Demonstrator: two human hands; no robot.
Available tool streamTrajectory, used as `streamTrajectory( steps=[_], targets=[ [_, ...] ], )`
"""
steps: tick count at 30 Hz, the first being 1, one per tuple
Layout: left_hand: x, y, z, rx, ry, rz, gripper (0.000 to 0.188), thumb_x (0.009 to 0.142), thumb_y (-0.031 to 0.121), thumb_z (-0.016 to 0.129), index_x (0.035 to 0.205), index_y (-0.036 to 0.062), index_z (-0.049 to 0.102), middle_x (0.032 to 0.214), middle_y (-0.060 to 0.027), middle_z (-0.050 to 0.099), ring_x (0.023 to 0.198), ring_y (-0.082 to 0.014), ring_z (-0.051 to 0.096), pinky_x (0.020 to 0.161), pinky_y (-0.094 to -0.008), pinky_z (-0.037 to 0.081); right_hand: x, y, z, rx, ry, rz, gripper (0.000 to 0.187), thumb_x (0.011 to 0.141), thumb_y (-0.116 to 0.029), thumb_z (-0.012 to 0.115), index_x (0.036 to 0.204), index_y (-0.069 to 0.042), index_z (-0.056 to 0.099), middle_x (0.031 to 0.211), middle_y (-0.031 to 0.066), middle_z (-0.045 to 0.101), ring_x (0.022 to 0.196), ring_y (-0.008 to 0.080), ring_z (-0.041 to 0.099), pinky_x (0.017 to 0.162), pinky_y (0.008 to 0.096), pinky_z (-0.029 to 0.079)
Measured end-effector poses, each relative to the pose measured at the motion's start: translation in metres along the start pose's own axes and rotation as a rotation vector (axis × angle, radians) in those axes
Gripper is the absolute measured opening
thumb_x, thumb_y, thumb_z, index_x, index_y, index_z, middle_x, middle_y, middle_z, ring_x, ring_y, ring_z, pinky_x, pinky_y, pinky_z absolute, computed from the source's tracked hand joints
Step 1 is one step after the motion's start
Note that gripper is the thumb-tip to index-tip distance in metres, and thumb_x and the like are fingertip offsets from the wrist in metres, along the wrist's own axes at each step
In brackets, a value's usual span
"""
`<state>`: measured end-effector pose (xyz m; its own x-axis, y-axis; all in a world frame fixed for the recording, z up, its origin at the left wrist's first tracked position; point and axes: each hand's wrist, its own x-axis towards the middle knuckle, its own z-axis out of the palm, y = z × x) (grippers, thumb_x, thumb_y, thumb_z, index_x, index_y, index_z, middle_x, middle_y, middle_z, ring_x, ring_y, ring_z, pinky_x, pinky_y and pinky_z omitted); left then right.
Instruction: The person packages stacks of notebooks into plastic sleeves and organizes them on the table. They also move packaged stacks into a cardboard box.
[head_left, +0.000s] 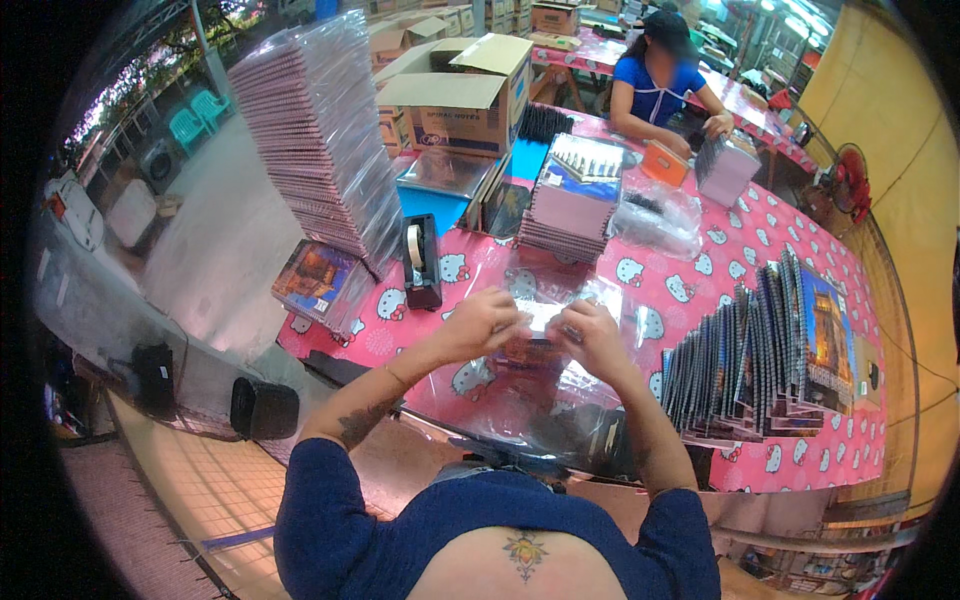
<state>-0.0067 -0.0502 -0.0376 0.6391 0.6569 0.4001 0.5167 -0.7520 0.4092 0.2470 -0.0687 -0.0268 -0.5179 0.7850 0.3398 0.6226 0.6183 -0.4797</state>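
On the pink patterned tablecloth in front of me lies a clear plastic sleeve (pixel 500 405), shiny and creased. A dark-covered notebook (pixel 528 357) shows through it, partly hidden by glare and my hands. My left hand (pixel 488 324) pinches the plastic at its far end, fingers curled together. Close beside it on the right, my right hand (pixel 590 336) also grips the plastic with bent fingers. Just beyond both hands stands a stack of spiral notebooks (pixel 565 215), a building pictured on the top cover. A black tape dispenser (pixel 422 262) is left of the stack.
A tall plastic-wrapped notebook stack (pixel 315 140) rises at the left, beside a smaller wrapped bundle (pixel 318 285). Fanned spiral notebooks (pixel 755 355) cover the right side. Open cardboard boxes (pixel 460 100) stand behind. Across the table, a person in blue (pixel 655 90) handles more notebooks.
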Motion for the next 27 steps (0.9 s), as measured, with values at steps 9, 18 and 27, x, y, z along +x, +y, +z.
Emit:
streamTrajectory(
  steps=[9,18,27],
  targets=[
    [0.043,-0.021,-0.004,-0.157,-0.138,-0.345,0.054,0.080,0.037,0.075,0.115,-0.0019,0.061,0.104,-0.0186,0.065,0.098,-0.0310,0.062,0.084,-0.0409,0.048,0.029,0.038,-0.003,0.358,-0.036,0.199,0.050,0.072,-0.033,0.084,0.106,-0.004,0.061,0.091,0.0080,0.064,0.085,0.0233,0.063,0.077,0.0368,0.050],
    [0.072,-0.080,0.026,-0.971,0.053,-0.585,0.025,0.089,0.021,0.068,0.098,-0.0017,0.071,0.087,-0.0070,0.071,0.078,-0.0149,0.065,0.071,-0.0286,0.051,0.030,0.037,0.003,0.644,-0.030,0.368,0.038,0.082,-0.019,0.078,0.111,-0.002,0.060,0.090,0.0035,0.065,0.079,0.0092,0.060,0.063,0.0242,0.049],
    [-0.091,-0.185,0.023,-0.837,0.710,-1.233,0.020,0.085,0.017,0.070,0.098,0.0016,0.069,0.091,-0.0088,0.068,0.087,-0.0185,0.062,0.082,-0.0316,0.048,0.024,0.035,0.011,0.755,0.009,0.440,0.033,0.084,-0.019,0.074,0.110,-0.004,0.063,0.091,0.0025,0.065,0.075,0.0075,0.059,0.062,0.0240,0.048]
  ],
)
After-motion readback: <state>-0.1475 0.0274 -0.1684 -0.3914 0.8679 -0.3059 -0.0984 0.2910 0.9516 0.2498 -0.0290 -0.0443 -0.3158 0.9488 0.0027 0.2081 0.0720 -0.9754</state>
